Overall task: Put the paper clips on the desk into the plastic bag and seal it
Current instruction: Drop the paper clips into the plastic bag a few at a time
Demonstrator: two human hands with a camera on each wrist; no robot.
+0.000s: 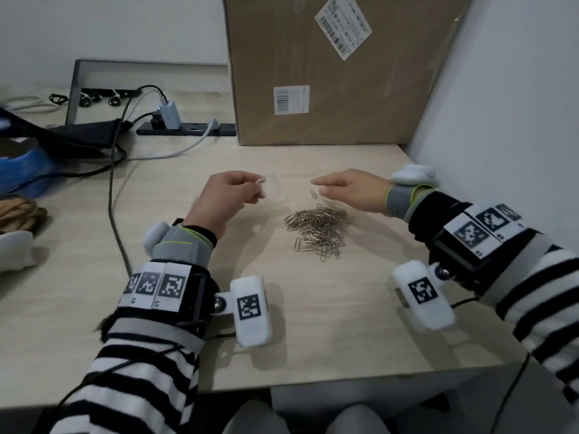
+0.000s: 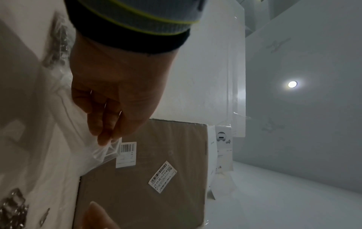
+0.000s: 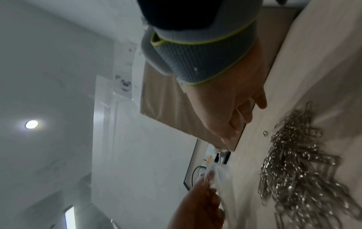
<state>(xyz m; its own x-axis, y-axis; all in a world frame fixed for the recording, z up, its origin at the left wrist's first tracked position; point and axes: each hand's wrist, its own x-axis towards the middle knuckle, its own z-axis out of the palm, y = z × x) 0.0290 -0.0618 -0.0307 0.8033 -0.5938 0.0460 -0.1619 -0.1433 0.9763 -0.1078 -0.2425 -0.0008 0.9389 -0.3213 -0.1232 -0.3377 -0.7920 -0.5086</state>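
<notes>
A heap of silver paper clips (image 1: 318, 230) lies on the pale desk (image 1: 282, 324), with a single clip (image 1: 313, 194) just beyond it. A clear plastic bag (image 1: 286, 186), barely visible, hangs above the desk behind the heap. My left hand (image 1: 260, 183) pinches its left corner between thumb and fingers, and the crumpled plastic (image 2: 106, 152) shows under those fingertips (image 2: 102, 141). My right hand (image 1: 318, 187) holds the bag's other side; a pale strip of the bag runs across its curled fingers (image 3: 240, 115). The clips (image 3: 293, 170) lie below that hand.
A large cardboard box (image 1: 329, 67) stands at the back of the desk. A black power strip (image 1: 188, 129) with plugs and cables lies at the back left. A white partition (image 1: 507, 89) closes off the right side. Blue and tan items (image 1: 22, 170) sit at the far left.
</notes>
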